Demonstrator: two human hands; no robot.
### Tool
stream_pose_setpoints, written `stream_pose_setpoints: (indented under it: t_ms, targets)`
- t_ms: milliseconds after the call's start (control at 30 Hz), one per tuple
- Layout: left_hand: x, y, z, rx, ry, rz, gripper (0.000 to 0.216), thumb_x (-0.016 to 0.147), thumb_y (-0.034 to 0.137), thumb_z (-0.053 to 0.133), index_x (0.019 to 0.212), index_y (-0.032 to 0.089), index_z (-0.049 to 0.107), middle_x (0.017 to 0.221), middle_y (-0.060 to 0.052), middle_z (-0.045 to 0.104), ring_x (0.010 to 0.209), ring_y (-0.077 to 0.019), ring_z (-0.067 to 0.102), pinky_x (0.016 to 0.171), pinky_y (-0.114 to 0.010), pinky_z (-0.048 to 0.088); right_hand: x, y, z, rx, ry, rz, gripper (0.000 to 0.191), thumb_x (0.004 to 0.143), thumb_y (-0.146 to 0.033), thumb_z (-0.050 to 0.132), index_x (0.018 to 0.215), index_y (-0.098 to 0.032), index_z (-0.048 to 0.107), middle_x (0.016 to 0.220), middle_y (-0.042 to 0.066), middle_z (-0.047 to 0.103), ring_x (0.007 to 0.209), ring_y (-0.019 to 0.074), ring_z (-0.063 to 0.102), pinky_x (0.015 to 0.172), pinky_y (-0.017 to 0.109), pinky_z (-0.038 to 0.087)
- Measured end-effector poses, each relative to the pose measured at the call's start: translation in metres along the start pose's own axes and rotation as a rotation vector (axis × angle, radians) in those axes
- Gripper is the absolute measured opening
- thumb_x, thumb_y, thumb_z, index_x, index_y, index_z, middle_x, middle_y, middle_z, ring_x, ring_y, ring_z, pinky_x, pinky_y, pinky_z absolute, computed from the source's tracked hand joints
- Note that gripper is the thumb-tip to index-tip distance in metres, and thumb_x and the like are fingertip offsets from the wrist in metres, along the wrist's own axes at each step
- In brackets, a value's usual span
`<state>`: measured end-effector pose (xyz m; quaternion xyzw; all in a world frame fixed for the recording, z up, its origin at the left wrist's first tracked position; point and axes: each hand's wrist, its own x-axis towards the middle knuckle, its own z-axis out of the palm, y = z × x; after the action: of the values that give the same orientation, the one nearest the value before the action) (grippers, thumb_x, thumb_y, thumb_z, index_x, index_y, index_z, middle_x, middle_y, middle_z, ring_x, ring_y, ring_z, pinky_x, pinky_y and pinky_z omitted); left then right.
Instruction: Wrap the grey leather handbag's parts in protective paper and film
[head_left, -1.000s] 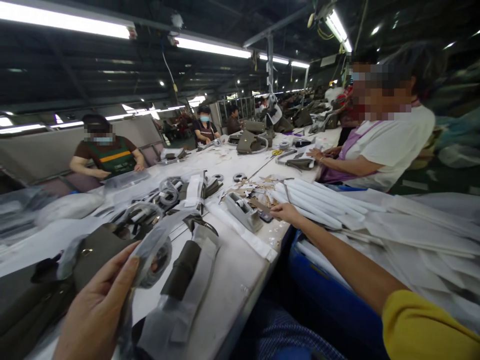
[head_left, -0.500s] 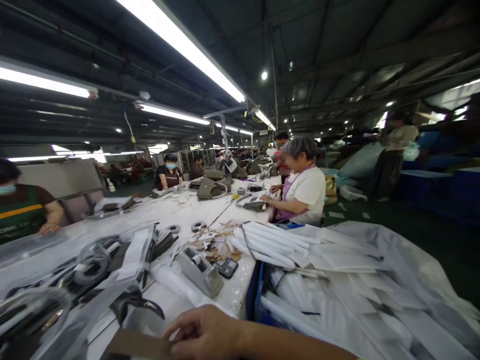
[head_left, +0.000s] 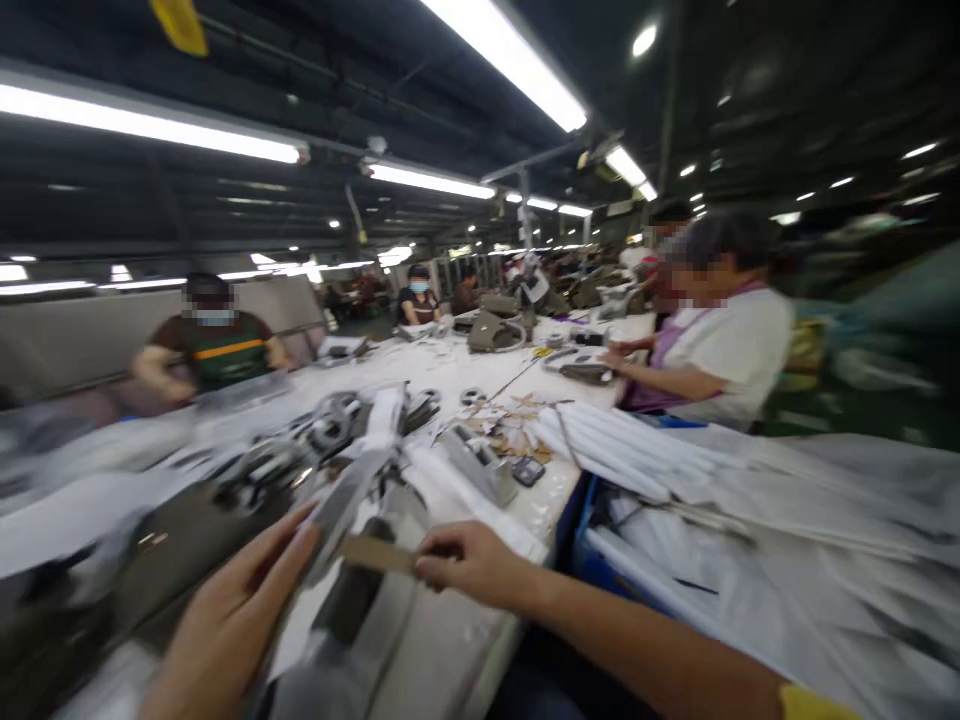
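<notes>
My right hand (head_left: 472, 565) pinches one end of a flat brown strip (head_left: 379, 555), which looks like cardboard. Below the strip lies a dark olive-grey piece (head_left: 352, 600) among clear plastic and white sheets at the table's near edge. To the left, my left hand (head_left: 240, 610) has its fingers stretched out and slightly parted, with nothing clearly held. It is beside an olive-grey bag (head_left: 187, 550) with a small shiny fitting. Motion blur hides the fine detail around both hands.
A grey tape dispenser (head_left: 480, 465), a small dark device (head_left: 528, 470) and brown paper scraps (head_left: 517, 425) lie ahead on the white table (head_left: 420, 365). Coiled grey straps (head_left: 334, 420) are piled left. White packing sleeves (head_left: 622, 450) overflow a blue bin at right. Co-workers sit around the table.
The view has swung left, bringing my left hand into sight. My right hand still holds the brown strip, now seen farther from the bottom edge with more of the strip showing.
</notes>
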<state>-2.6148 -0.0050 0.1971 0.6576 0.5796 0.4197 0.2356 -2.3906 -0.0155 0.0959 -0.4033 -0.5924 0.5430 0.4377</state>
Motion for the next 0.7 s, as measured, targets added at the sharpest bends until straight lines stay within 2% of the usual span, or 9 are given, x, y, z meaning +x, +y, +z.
stream_pose_setpoints:
  t_ms: [67,167,300,433,700]
  targets:
    - [-0.010,-0.001,-0.012,-0.024,-0.089,0.022,0.045,0.084,0.059,0.061,0.118,0.031,0.070,0.121,0.004,0.070,0.119,-0.0279,0.060,0.109,-0.043,0.042,-0.001,-0.004,-0.003,-0.111,-0.004,-0.057,0.034,0.081,-0.050,0.067,0.086,-0.016,0.073,0.069,-0.001,0.062,0.061,0.0095,0.053,0.061,0.022,0.042]
    - [-0.012,0.002,-0.012,-0.073,-0.078,0.062,0.044,0.088,0.052,0.058,0.120,0.024,0.070,0.122,-0.002,0.070,0.117,-0.0258,0.062,0.107,-0.038,0.044,0.004,-0.008,0.000,-0.122,-0.021,-0.065,0.032,0.085,-0.046,0.063,0.095,-0.018,0.075,0.074,0.000,0.063,0.061,0.0103,0.052,0.060,0.024,0.041]
    - [-0.014,0.006,-0.008,-0.112,-0.092,0.078,0.040,0.092,0.046,0.057,0.124,0.022,0.068,0.124,-0.003,0.069,0.116,-0.0251,0.062,0.107,-0.037,0.042,0.006,-0.023,0.016,-0.079,-0.014,-0.053,0.036,0.085,-0.045,0.062,0.104,-0.018,0.074,0.080,0.002,0.065,0.063,0.0120,0.053,0.061,0.026,0.042]
    - [-0.018,0.006,-0.011,-0.154,-0.093,0.053,0.040,0.092,0.045,0.059,0.124,0.021,0.067,0.122,-0.004,0.069,0.114,-0.0257,0.063,0.104,-0.037,0.045,0.015,-0.033,0.031,-0.001,-0.018,-0.089,0.036,0.085,-0.045,0.062,0.103,-0.017,0.075,0.077,0.002,0.063,0.066,0.0133,0.053,0.065,0.028,0.041]
    - [-0.019,0.006,-0.015,-0.093,-0.120,0.046,0.040,0.093,0.044,0.059,0.124,0.021,0.067,0.123,-0.003,0.069,0.115,-0.0246,0.062,0.101,-0.034,0.047,0.031,-0.034,0.046,0.238,-0.087,-0.067,0.038,0.080,-0.047,0.070,0.103,-0.017,0.076,0.071,0.000,0.057,0.064,0.0109,0.045,0.060,0.025,0.035]
